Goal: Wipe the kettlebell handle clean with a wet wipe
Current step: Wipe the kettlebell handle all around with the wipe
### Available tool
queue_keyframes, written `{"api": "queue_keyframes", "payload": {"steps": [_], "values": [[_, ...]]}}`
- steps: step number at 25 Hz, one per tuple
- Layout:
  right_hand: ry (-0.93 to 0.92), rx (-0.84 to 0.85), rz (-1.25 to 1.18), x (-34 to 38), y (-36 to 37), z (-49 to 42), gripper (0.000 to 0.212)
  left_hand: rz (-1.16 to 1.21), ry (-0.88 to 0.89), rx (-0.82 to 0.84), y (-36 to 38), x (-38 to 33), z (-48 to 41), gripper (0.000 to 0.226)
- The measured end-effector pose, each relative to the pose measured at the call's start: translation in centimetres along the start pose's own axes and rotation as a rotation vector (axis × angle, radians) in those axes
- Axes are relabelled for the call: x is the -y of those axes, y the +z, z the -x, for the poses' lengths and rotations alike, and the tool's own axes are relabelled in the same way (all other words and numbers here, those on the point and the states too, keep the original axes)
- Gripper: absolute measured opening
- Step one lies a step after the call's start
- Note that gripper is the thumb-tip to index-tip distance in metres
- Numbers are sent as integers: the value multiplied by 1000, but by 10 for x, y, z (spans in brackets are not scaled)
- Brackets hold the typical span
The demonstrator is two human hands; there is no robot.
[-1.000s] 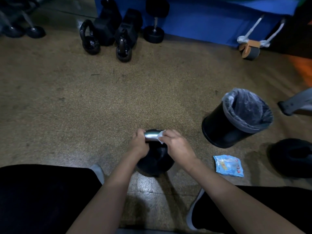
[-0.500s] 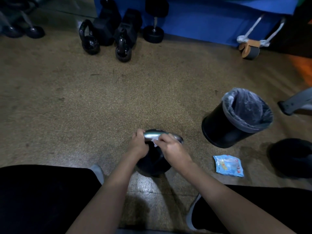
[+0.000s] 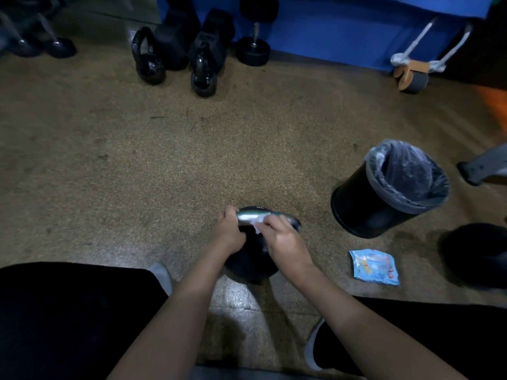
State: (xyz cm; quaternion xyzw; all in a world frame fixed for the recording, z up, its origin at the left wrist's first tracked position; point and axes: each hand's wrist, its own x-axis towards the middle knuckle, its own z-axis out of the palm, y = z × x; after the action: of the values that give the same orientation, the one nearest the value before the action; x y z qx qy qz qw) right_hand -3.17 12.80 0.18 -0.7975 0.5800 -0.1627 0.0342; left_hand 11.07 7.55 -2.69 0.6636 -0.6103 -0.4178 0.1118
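Note:
A black kettlebell (image 3: 251, 263) stands on the speckled floor between my legs, its shiny handle (image 3: 248, 215) running left to right on top. My left hand (image 3: 229, 234) grips the handle's left end. My right hand (image 3: 282, 239) holds a white wet wipe (image 3: 258, 224) pressed around the middle of the handle, and the handle's right end shows past my fingers. Most of the wipe is hidden under my right hand.
A black bin (image 3: 384, 196) with a plastic liner stands to the right. A light blue wipe packet (image 3: 374, 267) lies on the floor near it. Other kettlebells (image 3: 149, 60) and a dumbbell (image 3: 253, 48) sit at the back by a blue mat (image 3: 343, 26).
My right hand slid the wipe from the handle's right part toward the middle, uncovering the right end. My left hand stayed on the left end.

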Motion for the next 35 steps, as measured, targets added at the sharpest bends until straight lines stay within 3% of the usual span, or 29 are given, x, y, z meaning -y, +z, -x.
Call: {"api": "queue_keyframes", "payload": {"steps": [6,16,19,24,27,31,35], "values": [[-64,-14,-33,-11,1,3,23,-4,4,-2,0,0,2,52],[61,-46,-71,-2,-8,-20,28,-23,-5,-6,-3,-2,3,54],[101,-9,-69,-1,-9,-25,34,-17,11,-4,-3,-3,5,54],[277,130,-122,-5,-13,-43,25,-13,20,1,-4,-3,5,55],[221,157,-128,-4,-17,-39,28,-6,14,15,-4,-1,4,53],[320,197,-119,-8,-18,-50,30,1,17,15,-2,0,2,55],[293,232,-126,-1,-16,-48,31,-4,15,23,-3,-1,2,56]]}}
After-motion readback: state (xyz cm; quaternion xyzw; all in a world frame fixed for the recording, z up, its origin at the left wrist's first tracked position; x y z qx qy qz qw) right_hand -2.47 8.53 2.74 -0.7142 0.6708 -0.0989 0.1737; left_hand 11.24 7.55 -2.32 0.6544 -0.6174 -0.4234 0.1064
